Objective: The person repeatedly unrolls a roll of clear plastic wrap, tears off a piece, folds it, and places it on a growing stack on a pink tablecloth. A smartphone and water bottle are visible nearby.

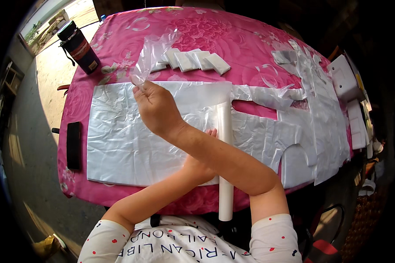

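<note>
My right hand [156, 107] reaches across to the left and pinches the lower end of a clear plastic film strip [156, 48], which stands up off the table. My left hand [211, 134] lies under my right forearm, so only its fingertips show. They rest flat on a large white plastic sheet [123, 140], right beside a white roll [225, 175] that lies front to back over the sheet. My arms are crossed. A row of small folded white packets [193, 60] sits beyond the sheet.
The table wears a pink flowered cloth [232, 39]. A black bottle [79, 46] stands at its far left corner and a black flat bar [73, 144] lies at the left edge. Cut white plastic sheets [316, 118] cover the right side, with white boxes [344, 76] past them.
</note>
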### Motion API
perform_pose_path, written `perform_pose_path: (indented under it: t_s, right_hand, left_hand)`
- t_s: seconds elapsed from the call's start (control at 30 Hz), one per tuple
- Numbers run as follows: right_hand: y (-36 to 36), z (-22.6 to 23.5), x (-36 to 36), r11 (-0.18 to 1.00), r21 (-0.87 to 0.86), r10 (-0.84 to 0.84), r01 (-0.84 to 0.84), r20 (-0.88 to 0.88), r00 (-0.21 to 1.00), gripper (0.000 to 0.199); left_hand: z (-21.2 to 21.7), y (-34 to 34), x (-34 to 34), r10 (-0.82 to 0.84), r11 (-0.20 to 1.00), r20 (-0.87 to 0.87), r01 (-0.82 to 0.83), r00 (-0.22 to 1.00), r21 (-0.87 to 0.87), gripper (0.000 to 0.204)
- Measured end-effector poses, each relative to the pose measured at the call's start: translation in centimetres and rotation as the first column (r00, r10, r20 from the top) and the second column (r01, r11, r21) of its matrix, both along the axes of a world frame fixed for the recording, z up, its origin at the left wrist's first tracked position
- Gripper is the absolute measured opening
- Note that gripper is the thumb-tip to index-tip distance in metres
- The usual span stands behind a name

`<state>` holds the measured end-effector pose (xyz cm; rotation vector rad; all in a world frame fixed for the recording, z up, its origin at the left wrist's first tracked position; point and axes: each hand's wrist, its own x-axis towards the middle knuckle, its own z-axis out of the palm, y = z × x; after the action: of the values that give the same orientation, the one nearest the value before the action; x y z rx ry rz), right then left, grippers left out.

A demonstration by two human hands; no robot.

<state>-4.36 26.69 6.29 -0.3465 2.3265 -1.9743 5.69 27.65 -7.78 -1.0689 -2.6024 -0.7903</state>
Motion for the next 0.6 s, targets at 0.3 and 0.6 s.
perform_pose_path:
  t_s: [0.3, 0.6]
  right_hand:
    - [-12.8, -9.4, 3.4, 0.795, 0.506, 0.436, -0.333, -0.096, 0.895, 0.054]
    - [9.3, -3.4, 10.5, 0.905, 0.41, 0.146, 0.111, -0.547, 0.825, 0.041]
  left_hand:
    - [0.0, 0.7, -0.3, -0.063, 0.987, 0.039, 0.068, 0.997, -0.145, 0.063]
    - [4.1, -1.9, -5.3, -0.293, 0.677, 0.596, -0.278, 0.747, 0.682, 0.051]
